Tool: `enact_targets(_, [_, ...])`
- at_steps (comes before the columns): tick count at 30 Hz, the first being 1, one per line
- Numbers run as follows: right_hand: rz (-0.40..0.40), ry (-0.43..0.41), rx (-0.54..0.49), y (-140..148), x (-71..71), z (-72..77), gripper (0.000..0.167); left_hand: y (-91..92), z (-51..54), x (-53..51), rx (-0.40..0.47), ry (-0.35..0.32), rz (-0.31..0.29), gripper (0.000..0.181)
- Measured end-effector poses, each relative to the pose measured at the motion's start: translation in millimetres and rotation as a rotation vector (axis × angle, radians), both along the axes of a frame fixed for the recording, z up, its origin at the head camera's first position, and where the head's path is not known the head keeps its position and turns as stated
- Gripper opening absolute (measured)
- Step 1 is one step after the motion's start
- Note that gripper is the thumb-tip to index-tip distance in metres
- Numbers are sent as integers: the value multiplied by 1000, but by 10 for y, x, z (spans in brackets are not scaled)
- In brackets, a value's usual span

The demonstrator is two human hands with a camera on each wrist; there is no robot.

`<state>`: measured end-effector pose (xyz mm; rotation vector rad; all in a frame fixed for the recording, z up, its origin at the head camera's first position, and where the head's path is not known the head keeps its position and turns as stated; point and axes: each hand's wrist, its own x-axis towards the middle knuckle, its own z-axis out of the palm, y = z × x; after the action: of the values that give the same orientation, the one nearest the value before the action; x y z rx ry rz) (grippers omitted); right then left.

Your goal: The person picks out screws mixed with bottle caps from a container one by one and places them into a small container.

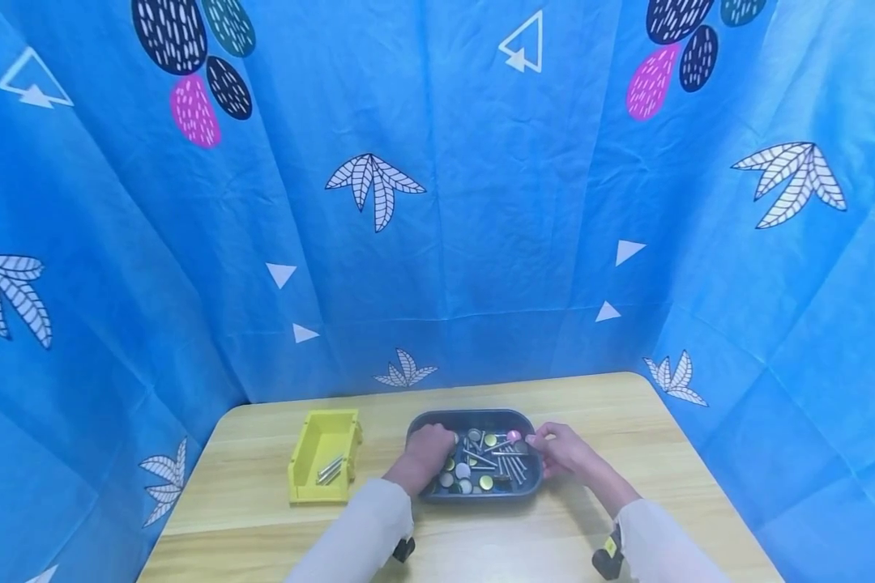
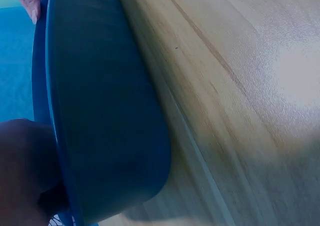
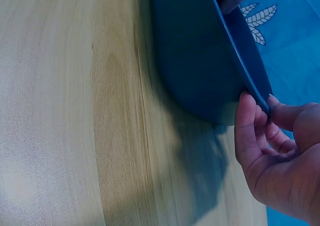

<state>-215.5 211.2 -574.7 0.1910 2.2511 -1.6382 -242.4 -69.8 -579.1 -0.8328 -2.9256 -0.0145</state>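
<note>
A dark blue-grey tray stands on the table, holding a mix of bottle caps in gold, silver and pink, and several long metal nails or bolts. My left hand reaches over the tray's left side, its fingers down among the contents. Those fingertips are hidden in all views, so whether they pinch anything does not show. At the tray's right end, my right hand pinches the rim between thumb and fingers.
Left of the tray sits a yellow open bin with several metal pins inside. The light wooden table ends at blue patterned curtains at the back and both sides.
</note>
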Motion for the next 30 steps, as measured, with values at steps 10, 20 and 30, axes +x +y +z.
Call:
enact_targets(10, [5, 9, 17, -13, -4, -9, 24, 13, -19, 0, 4, -3, -36, 14])
enact_targets(20, [5, 3, 7, -20, 15, 7, 18, -7, -15, -11, 51, -22, -24, 26])
enact_targets(30, [10, 1, 16, -8, -3, 8, 21, -53, 170, 61, 68, 39, -12, 13])
